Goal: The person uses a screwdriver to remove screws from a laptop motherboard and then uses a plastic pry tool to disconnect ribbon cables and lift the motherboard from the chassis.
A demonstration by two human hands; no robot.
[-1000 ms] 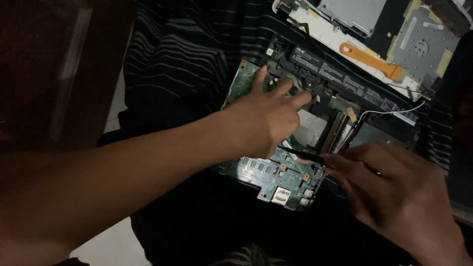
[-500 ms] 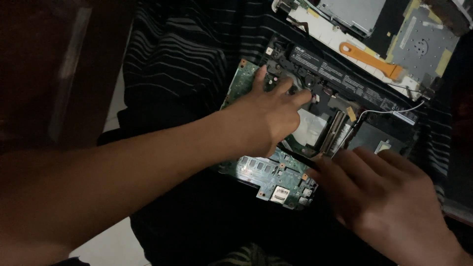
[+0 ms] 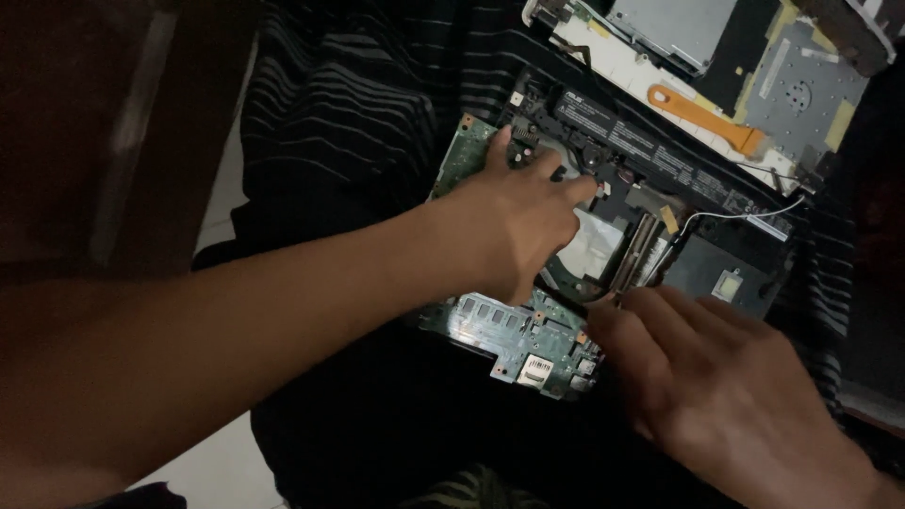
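Dim room, dark striped cloth point(image 3: 377, 123) spread out as the work surface, with a strip of pale floor point(image 3: 222, 203) showing at its left edge. On the cloth sits a stripped-down laptop: the green motherboard point(image 3: 514, 339) lies in the middle, its near edge and card slot point(image 3: 537, 369) facing the camera, and it's touching the black bottom chassis point(image 3: 660, 179) just behind it. Further back, at the top right, there's a separate silver and white panel point(image 3: 754, 66) with an orange flat ribbon cable point(image 3: 702, 118) lying across it.

Left hand point(image 3: 514, 226) is laid palm down on the middle of the board, fingers spread and reaching toward the chassis edge, pressing rather than gripping as far as I can see. Right hand point(image 3: 726, 386) is at the board's right edge, fingers curled down near the copper heat pipe point(image 3: 633, 254) and the pale patch point(image 3: 592, 247) beside it. Can't tell if it's pinching anything, since the fingertips are in shadow. A thin white wire point(image 3: 745, 215) runs over the chassis just above that hand.

My read: this is the board-out-of-the-chassis stage, one hand steadying while the other works an edge or a connector. Next move probably needs a gentle, even lift, checking first that no cable or screw holds it down.
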